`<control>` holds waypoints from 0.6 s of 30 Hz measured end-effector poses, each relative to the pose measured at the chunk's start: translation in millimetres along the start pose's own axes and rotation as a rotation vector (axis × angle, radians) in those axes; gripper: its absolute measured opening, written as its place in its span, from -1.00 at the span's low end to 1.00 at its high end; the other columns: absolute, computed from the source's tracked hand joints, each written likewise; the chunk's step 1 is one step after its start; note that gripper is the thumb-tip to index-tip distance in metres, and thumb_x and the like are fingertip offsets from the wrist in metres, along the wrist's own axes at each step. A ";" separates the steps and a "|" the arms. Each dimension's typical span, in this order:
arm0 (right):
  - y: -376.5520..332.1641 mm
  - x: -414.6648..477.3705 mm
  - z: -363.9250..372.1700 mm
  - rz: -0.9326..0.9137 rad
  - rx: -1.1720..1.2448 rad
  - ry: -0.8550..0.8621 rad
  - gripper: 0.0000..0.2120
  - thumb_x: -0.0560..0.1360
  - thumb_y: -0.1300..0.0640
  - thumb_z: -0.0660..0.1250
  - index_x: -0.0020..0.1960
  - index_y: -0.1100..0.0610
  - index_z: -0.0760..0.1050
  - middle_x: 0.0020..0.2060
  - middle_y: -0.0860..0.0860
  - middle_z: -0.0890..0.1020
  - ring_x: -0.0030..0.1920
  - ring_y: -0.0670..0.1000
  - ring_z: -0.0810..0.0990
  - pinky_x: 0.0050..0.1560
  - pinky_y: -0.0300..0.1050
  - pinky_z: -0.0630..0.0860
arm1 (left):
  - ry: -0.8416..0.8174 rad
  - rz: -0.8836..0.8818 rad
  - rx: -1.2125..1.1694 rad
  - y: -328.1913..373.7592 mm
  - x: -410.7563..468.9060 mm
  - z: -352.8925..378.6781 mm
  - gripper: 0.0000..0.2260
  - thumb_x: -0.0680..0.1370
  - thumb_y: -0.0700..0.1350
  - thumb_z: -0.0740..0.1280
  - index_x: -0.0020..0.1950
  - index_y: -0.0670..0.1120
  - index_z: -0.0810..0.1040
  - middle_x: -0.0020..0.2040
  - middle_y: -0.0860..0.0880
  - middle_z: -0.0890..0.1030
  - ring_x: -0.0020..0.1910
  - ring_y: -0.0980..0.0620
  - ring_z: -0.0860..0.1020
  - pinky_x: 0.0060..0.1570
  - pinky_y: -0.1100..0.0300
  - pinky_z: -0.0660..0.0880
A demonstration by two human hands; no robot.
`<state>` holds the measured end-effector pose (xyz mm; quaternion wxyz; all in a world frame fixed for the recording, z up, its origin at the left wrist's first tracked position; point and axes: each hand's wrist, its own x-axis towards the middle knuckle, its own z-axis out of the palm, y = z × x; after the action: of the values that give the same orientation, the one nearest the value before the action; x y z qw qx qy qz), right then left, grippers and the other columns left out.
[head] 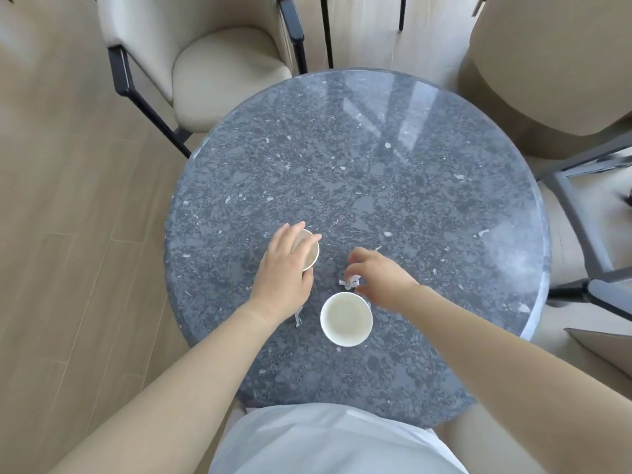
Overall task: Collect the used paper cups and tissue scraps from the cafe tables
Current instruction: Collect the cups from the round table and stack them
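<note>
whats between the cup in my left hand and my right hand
In the head view, a tissue scrap pinched by the right hand; otherwise bare table up to the left hand's paper cup.

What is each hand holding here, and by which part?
Left hand grips the paper cup round its side wall. Right hand curls over a tissue scrap; whether it pinches it cannot be told.

Seen from above: a round, dark speckled tabletop. The left grip holds a tilted paper cup; the right grip pinches a white tissue scrap. A second paper cup stands upright just beside the scrap, nearer the person. Beige chairs stand around.
</note>
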<state>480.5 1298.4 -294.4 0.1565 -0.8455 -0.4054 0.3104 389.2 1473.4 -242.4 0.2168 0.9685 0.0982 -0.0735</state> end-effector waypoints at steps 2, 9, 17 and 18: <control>-0.7 -2.0 0.6 0.025 -0.004 -0.008 -0.88 0.45 0.25 0.33 -0.03 0.14 0.58 0.01 0.08 0.50 0.01 0.13 0.51 -0.02 0.01 0.48 | -0.004 0.001 0.010 0.2 -0.9 -0.5 -0.55 0.51 -0.21 0.26 0.38 0.02 0.30 0.47 -0.03 0.20 0.47 -0.10 0.06 0.41 -0.04 0.19; -10.8 -24.6 -18.6 0.129 0.135 0.208 -0.89 0.47 0.21 0.32 -0.02 0.17 0.58 -0.08 0.08 0.56 -0.07 0.11 0.54 -0.02 -0.07 0.45 | -0.045 -0.006 -0.094 -2.8 -18.2 -6.4 -0.46 0.47 -0.10 0.33 0.41 0.13 0.24 0.51 0.04 0.09 0.49 0.00 0.02 0.38 -0.05 0.20; -63.8 -62.4 -23.2 -0.089 0.275 0.394 -0.92 0.41 0.21 0.41 -0.10 0.10 0.60 -0.17 -0.01 0.58 -0.26 -0.02 0.53 -0.15 -0.07 0.54 | 0.169 0.019 -0.149 -1.6 -52.6 -8.2 -0.63 0.43 -0.22 0.35 0.24 -0.05 0.46 0.35 -0.03 0.37 0.34 -0.05 0.31 0.30 0.06 0.28; -66.6 -64.4 -18.3 -0.089 0.264 0.377 -0.89 0.41 0.22 0.40 -0.07 0.09 0.60 -0.15 0.00 0.59 -0.24 -0.01 0.54 -0.14 -0.06 0.54 | 0.188 0.022 -0.143 -2.9 -58.0 -7.1 -0.65 0.43 -0.23 0.35 0.21 -0.05 0.48 0.31 -0.03 0.40 0.30 -0.04 0.34 0.26 0.09 0.31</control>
<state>422.4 1289.3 -220.5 0.3522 -0.8421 -0.3616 0.1901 332.9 1469.8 -226.4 0.2757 0.9543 0.1123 0.0273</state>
